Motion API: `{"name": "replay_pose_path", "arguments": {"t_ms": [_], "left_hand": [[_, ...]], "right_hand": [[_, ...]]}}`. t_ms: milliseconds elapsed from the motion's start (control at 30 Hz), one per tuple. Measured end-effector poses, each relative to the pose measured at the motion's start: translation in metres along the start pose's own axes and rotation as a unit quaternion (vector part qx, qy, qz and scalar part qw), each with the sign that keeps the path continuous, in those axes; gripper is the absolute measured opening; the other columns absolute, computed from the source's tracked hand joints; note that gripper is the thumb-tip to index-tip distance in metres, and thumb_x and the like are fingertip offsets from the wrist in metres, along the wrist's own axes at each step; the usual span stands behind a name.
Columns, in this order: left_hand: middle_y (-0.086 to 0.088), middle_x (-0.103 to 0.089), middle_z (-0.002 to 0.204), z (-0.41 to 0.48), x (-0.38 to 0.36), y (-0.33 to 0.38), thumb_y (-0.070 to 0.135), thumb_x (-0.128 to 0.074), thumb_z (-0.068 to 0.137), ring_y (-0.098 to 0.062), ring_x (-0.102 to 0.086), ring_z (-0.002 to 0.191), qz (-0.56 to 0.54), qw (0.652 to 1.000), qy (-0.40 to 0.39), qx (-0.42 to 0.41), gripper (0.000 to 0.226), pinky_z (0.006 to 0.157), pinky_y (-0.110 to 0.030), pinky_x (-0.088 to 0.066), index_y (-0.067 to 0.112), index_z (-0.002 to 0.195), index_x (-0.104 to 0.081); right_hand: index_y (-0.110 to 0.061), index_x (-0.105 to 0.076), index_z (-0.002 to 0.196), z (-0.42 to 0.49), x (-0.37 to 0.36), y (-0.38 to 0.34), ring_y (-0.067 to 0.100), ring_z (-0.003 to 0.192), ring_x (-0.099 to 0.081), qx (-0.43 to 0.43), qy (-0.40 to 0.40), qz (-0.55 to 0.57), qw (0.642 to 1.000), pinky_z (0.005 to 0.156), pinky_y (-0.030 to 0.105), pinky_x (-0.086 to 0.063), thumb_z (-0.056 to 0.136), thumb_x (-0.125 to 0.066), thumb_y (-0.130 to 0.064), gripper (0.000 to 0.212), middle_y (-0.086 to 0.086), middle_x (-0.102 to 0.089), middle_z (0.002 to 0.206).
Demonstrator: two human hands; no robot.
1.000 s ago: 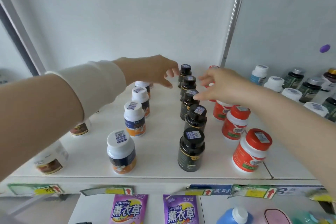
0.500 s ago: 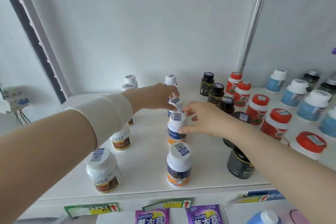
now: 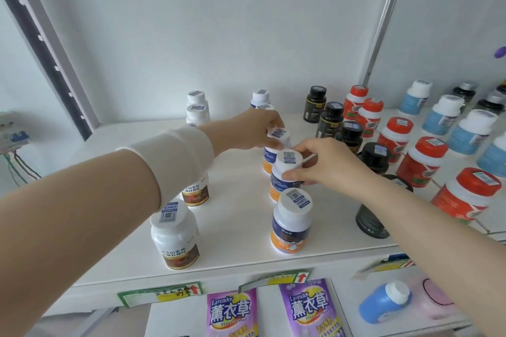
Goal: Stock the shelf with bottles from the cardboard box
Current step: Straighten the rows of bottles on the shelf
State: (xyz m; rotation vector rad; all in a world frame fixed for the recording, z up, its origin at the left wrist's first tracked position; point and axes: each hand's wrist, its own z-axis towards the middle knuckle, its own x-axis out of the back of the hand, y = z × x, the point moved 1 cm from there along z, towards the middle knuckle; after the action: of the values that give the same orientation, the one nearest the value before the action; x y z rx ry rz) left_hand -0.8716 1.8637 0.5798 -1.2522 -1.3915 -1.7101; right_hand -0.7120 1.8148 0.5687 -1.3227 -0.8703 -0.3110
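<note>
Both hands shifted left from black-bottle row — left hand [image 3: 254,128] clasping upright white-capped bottle [image 3: 276,145], right hand [image 3: 323,164] clasping its upright neighbour [image 3: 286,172], caps up.

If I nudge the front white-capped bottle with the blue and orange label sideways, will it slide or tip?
The front blue-and-orange bottle is upright, taller than wide, so a push near the cap may tip it. The shelf looks smooth, so a low push probably slides it. It looks like rigid plastic, unlikely to flex.
</note>
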Motion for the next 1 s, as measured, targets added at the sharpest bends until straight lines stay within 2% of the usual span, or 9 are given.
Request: {"name": "replay_pose_path", "arguments": {"t_ms": [200,267,367,500,600,700,800,900,1000], "left_hand": [[-0.003,-0.054,0.13,-0.004,-0.003,0.001,0.024,-0.066,0.086,-0.011,-0.046,0.092,-0.012,1.0,0.006,0.008,0.047,0.069,-0.018,-0.036,0.014,0.128,-0.05],[-0.003,-0.054,0.13,-0.005,-0.004,0.001,0.025,-0.065,0.086,-0.01,-0.047,0.093,-0.007,1.0,0.01,0.013,0.047,0.076,-0.018,-0.035,0.016,0.129,-0.049],[-0.003,-0.054,0.132,-0.009,-0.005,0.004,0.026,-0.065,0.087,-0.016,-0.054,0.104,-0.003,1.0,0.0,0.026,0.052,0.083,-0.019,-0.036,0.017,0.134,-0.045],[0.001,-0.058,0.129,-0.022,0.017,0.008,0.026,-0.066,0.086,-0.018,-0.056,0.113,0.011,0.999,-0.012,0.038,0.053,0.095,-0.025,-0.042,0.017,0.134,-0.045],[0.005,-0.06,0.124,-0.036,0.046,-0.002,0.029,-0.064,0.087,-0.016,-0.057,0.112,0.112,0.993,-0.017,0.043,0.045,0.098,-0.037,-0.046,0.022,0.128,-0.049],[0.008,-0.057,0.127,-0.053,0.073,-0.019,0.03,-0.06,0.089,-0.016,-0.057,0.113,0.256,0.964,-0.032,0.064,0.043,0.09,-0.032,-0.046,0.026,0.129,-0.047],[0.008,-0.053,0.131,-0.07,0.085,-0.037,0.03,-0.055,0.092,-0.02,-0.055,0.115,0.358,0.929,-0.047,0.083,0.043,0.091,-0.034,-0.045,0.027,0.133,-0.044],[0.006,-0.055,0.13,-0.083,0.086,-0.059,0.035,-0.055,0.092,-0.018,-0.056,0.114,0.303,0.948,-0.038,0.093,0.043,0.095,-0.034,-0.045,0.025,0.132,-0.045],[0.004,-0.058,0.127,-0.09,0.078,-0.082,0.039,-0.06,0.089,-0.015,-0.058,0.112,0.124,0.987,0.022,0.097,0.044,0.093,-0.026,-0.044,0.023,0.128,-0.049]], "right_hand": [[-0.02,-0.059,0.096,-0.001,-0.001,0.003,0.015,0.082,-0.065,0.005,-0.008,0.022,1.0,0.077,0.032,-0.058,0.071,-0.079,-0.018,0.032,-0.006,-0.062,0.087],[-0.022,-0.057,0.095,0.0,-0.001,0.005,0.01,0.082,-0.061,0.013,-0.011,0.009,1.0,0.078,0.029,-0.056,0.071,-0.079,-0.022,0.033,-0.009,-0.06,0.086],[-0.025,-0.053,0.1,0.002,0.002,0.006,0.005,0.084,-0.056,0.023,-0.02,-0.036,0.999,0.07,0.018,-0.046,0.072,-0.077,-0.033,0.038,-0.01,-0.059,0.096],[-0.016,-0.052,0.123,0.01,0.023,0.0,0.012,0.101,-0.057,0.04,-0.004,-0.078,0.996,0.082,0.025,-0.043,0.073,-0.075,-0.04,0.06,-0.002,-0.059,0.122],[-0.015,-0.051,0.125,0.02,0.041,-0.015,0.012,0.103,-0.057,0.068,0.017,-0.112,0.991,0.086,0.024,-0.041,0.074,-0.074,-0.04,0.06,-0.002,-0.058,0.125],[-0.014,-0.051,0.124,0.031,0.043,-0.035,0.016,0.109,-0.054,0.107,0.023,-0.19,0.976,0.085,0.026,-0.039,0.076,-0.073,-0.037,0.058,0.0,-0.056,0.127],[-0.014,-0.049,0.127,0.038,0.027,-0.056,0.021,0.119,-0.048,0.144,0.015,-0.259,0.955,0.087,0.027,-0.036,0.079,-0.071,-0.034,0.056,0.004,-0.051,0.132],[-0.015,-0.048,0.129,0.039,0.003,-0.076,0.02,0.122,-0.045,0.157,-0.012,-0.261,0.952,0.091,0.026,-0.037,0.08,-0.069,-0.037,0.057,0.003,-0.049,0.134],[-0.016,-0.048,0.129,0.034,-0.022,-0.093,0.016,0.117,-0.051,0.146,-0.041,-0.206,0.967,0.095,0.026,-0.04,0.079,-0.069,-0.042,0.06,-0.001,-0.052,0.131]]}}
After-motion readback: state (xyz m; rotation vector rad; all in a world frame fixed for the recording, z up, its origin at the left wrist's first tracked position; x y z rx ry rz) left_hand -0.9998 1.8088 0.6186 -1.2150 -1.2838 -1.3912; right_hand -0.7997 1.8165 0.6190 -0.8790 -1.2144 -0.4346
